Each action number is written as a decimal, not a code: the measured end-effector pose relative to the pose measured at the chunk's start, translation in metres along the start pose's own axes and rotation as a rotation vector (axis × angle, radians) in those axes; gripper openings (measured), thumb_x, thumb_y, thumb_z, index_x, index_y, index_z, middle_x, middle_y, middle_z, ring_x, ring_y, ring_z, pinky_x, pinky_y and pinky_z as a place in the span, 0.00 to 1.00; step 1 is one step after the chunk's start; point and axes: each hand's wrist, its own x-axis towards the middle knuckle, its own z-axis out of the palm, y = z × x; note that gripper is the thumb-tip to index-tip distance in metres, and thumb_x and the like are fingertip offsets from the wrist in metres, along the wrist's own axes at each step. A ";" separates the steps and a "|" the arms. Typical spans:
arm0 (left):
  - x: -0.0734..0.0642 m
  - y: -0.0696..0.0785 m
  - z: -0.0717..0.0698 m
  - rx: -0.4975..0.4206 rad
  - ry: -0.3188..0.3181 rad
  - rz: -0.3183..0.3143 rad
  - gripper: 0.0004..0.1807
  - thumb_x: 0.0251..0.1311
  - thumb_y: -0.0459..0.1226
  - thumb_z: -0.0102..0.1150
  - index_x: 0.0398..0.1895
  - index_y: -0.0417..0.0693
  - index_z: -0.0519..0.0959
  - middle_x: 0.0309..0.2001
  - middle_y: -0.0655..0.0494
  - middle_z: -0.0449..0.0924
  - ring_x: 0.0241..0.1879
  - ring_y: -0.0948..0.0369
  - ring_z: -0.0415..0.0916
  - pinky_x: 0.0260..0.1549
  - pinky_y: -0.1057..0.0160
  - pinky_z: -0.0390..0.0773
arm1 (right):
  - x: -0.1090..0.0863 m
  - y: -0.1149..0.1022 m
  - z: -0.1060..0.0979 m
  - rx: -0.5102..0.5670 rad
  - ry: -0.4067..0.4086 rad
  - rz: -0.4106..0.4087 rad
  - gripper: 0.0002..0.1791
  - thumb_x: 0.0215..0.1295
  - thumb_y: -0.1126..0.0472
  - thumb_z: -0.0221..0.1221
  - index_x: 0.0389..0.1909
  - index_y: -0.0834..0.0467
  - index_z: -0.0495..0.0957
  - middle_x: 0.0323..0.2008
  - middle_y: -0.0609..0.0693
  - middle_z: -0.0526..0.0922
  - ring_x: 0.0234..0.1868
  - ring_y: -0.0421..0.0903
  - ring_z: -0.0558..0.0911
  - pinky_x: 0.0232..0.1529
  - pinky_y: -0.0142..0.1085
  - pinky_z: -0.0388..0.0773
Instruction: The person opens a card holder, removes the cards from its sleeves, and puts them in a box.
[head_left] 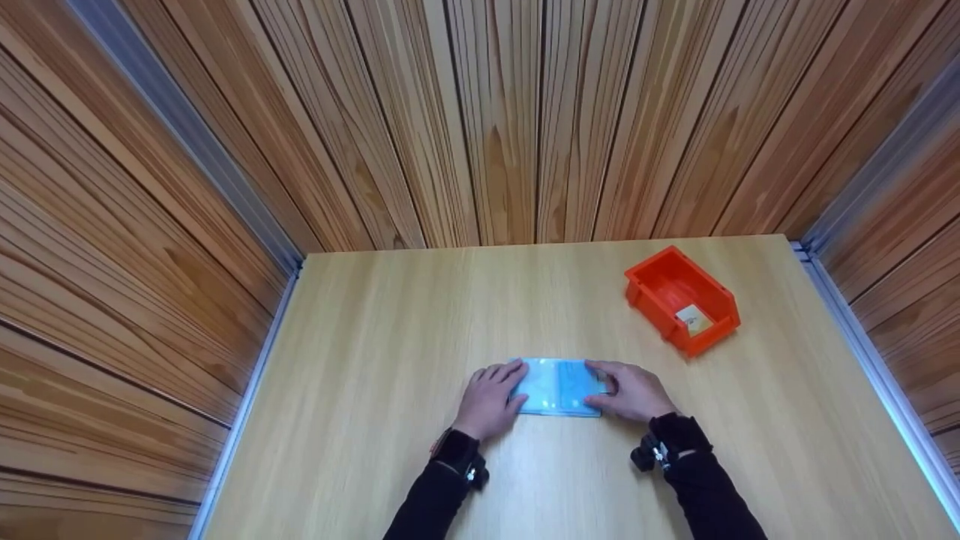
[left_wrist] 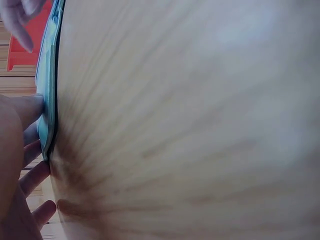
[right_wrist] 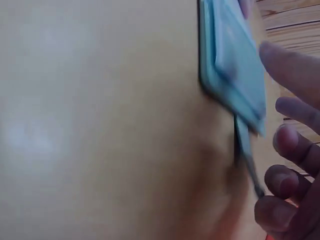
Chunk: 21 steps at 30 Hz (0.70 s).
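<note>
A light-blue wallet-like case [head_left: 553, 396] lies flat near the middle of the table, with a glossy top and a seam across its middle. My left hand [head_left: 486, 401] holds its left end; in the left wrist view the thumb [left_wrist: 31, 107] presses one face while other fingertips reach round the end. At the right end, my right hand [head_left: 634, 391] has index finger and thumb at the two corners. The right wrist view shows layered edges on the case [right_wrist: 240, 65] and a narrow strap [right_wrist: 245, 142] reaching from it towards my curled fingers [right_wrist: 287, 142].
An open orange-red bin [head_left: 660, 319] with a pale label inside stands at the back right of the wooden table [head_left: 390, 315]. Wood-plank walls [head_left: 495, 127] rise behind and on both sides, with metal rails [head_left: 244, 405] along the table's sides.
</note>
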 end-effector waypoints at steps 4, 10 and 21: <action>-0.001 0.002 -0.004 -0.011 -0.018 -0.017 0.31 0.76 0.52 0.50 0.79 0.57 0.66 0.78 0.62 0.65 0.75 0.55 0.65 0.74 0.47 0.62 | -0.001 0.008 0.000 -0.061 -0.030 0.011 0.48 0.53 0.44 0.77 0.76 0.47 0.70 0.29 0.46 0.69 0.32 0.45 0.70 0.34 0.39 0.63; -0.001 0.001 -0.004 -0.013 -0.009 -0.013 0.31 0.76 0.52 0.50 0.78 0.56 0.67 0.78 0.61 0.66 0.74 0.54 0.66 0.73 0.47 0.63 | 0.000 0.011 0.001 -0.095 -0.035 -0.011 0.51 0.53 0.44 0.77 0.78 0.46 0.66 0.34 0.47 0.74 0.32 0.45 0.70 0.35 0.38 0.62; 0.000 -0.001 0.001 0.000 0.003 0.006 0.31 0.76 0.52 0.48 0.78 0.56 0.67 0.77 0.60 0.67 0.73 0.55 0.67 0.72 0.48 0.64 | 0.002 0.014 0.001 -0.120 -0.056 -0.040 0.49 0.54 0.43 0.77 0.77 0.45 0.67 0.62 0.51 0.80 0.47 0.50 0.73 0.49 0.43 0.71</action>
